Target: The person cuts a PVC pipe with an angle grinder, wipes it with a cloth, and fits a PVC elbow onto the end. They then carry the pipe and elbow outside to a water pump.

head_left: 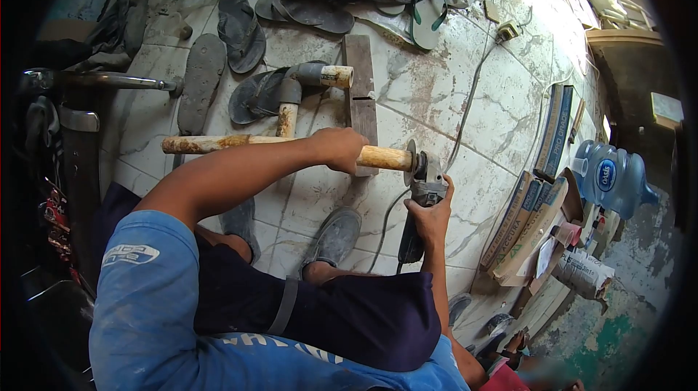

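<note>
My left hand (pixel 338 149) is shut around a long cream pipe (pixel 218 144) with rust-coloured stains, holding it level across a dark wooden block (pixel 361 93) on the tiled floor. My right hand (pixel 430 210) grips the body of an angle grinder (pixel 424 186). The grinder's disc (pixel 411 161) sits against the pipe's right end. My two grey shoes (pixel 336 234) stand just below the pipe.
A pipe elbow piece (pixel 302 84) lies beyond the pipe among several sandals (pixel 240 31). The grinder's cord (pixel 465 111) runs to a plug at the far right. Flat boxes (pixel 527 224) and a blue water bottle (pixel 611 176) stand on the right. A motorbike handlebar (pixel 102 80) juts in from the left.
</note>
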### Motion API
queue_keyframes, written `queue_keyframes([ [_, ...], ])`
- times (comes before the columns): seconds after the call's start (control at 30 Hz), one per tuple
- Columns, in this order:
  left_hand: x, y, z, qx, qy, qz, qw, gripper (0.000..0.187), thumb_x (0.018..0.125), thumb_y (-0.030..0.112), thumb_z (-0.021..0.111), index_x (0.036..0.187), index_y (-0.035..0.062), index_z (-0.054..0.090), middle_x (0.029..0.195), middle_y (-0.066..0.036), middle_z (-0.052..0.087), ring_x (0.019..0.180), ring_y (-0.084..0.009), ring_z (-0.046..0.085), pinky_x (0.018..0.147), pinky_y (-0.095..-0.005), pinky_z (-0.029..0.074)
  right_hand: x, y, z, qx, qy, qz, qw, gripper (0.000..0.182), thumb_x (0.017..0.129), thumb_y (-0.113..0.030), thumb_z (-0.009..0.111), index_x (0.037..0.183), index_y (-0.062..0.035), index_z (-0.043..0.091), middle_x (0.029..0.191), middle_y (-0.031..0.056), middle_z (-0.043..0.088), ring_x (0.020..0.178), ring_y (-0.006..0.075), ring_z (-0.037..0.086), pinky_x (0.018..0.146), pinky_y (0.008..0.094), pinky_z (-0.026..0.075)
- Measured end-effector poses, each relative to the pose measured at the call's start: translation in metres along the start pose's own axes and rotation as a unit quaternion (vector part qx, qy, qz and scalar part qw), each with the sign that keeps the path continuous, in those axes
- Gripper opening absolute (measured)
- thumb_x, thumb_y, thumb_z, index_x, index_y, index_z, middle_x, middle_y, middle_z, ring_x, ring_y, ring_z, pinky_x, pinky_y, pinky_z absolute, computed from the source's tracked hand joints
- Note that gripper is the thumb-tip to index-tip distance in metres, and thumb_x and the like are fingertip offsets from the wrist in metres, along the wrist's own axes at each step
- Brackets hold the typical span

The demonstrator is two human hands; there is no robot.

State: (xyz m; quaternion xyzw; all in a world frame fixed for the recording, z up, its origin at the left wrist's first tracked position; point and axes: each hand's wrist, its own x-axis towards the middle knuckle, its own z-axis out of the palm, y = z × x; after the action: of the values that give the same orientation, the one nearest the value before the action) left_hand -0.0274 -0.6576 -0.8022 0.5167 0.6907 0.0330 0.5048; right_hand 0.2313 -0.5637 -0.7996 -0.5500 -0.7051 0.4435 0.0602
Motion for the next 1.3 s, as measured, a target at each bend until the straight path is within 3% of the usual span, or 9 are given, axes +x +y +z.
queue_keyframes([
  [0.43,0.007,-0.005,0.008,-0.018,0.018,0.012,1.000,0.043,0.069,0.018,0.066,0.110,0.0080,0.063,0.093,-0.016,0.069,0.089,-0.0334,0.066,0.075,-0.0433,0.053,0.001,-0.003,-0.003,0.008,0.003,0.007,1.000,0.088,0.059,-0.013,0.078,0.135,-0.0166,0.036,0.091,0.0152,0.065,0.078,0.0230,0.063,0.074,0.0349,0.052],
  [0.7,0.019,-0.025,-0.001,-0.007,-0.003,0.086,0.996,0.046,0.064,0.018,0.068,0.108,0.0050,0.064,0.092,-0.020,0.068,0.087,-0.0357,0.065,0.076,-0.0413,0.052,0.008,-0.005,-0.020,0.048,0.018,-0.006,0.999,0.089,0.060,-0.004,0.079,0.136,-0.0122,0.033,0.097,0.0099,0.062,0.083,0.0170,0.059,0.074,0.0296,0.050],
  [0.93,0.028,-0.027,0.009,-0.051,0.045,0.123,0.990,0.046,0.063,0.017,0.068,0.106,0.0039,0.063,0.091,-0.021,0.067,0.086,-0.0373,0.065,0.077,-0.0416,0.052,0.006,-0.014,-0.014,0.004,0.014,0.014,1.000,0.090,0.058,-0.009,0.081,0.136,-0.0142,0.035,0.099,0.0137,0.065,0.086,0.0220,0.063,0.078,0.0329,0.051],
  [1.03,0.022,-0.019,0.007,-0.037,0.027,0.099,0.994,0.044,0.063,0.018,0.068,0.104,0.0038,0.063,0.089,-0.021,0.067,0.085,-0.0370,0.065,0.075,-0.0422,0.052,0.007,-0.009,-0.009,0.010,0.023,-0.006,1.000,0.087,0.059,-0.014,0.078,0.135,-0.0167,0.036,0.090,0.0195,0.067,0.082,0.0292,0.067,0.078,0.0377,0.053],
  [1.23,0.020,-0.019,0.007,-0.020,0.021,0.089,0.996,0.042,0.064,0.018,0.068,0.103,0.0043,0.063,0.086,-0.020,0.068,0.083,-0.0359,0.066,0.074,-0.0420,0.052,0.006,-0.012,-0.009,-0.001,0.019,0.000,1.000,0.087,0.059,-0.014,0.079,0.134,-0.0165,0.036,0.091,0.0185,0.067,0.083,0.0284,0.067,0.078,0.0374,0.053],
  [1.3,0.017,-0.015,0.004,-0.032,0.016,0.086,0.996,0.042,0.064,0.018,0.068,0.103,0.0043,0.064,0.087,-0.020,0.068,0.083,-0.0360,0.066,0.074,-0.0419,0.052,0.006,-0.013,-0.008,0.005,0.019,0.003,1.000,0.088,0.059,-0.009,0.079,0.136,-0.0138,0.036,0.097,0.0130,0.065,0.087,0.0209,0.063,0.079,0.0329,0.051],
])
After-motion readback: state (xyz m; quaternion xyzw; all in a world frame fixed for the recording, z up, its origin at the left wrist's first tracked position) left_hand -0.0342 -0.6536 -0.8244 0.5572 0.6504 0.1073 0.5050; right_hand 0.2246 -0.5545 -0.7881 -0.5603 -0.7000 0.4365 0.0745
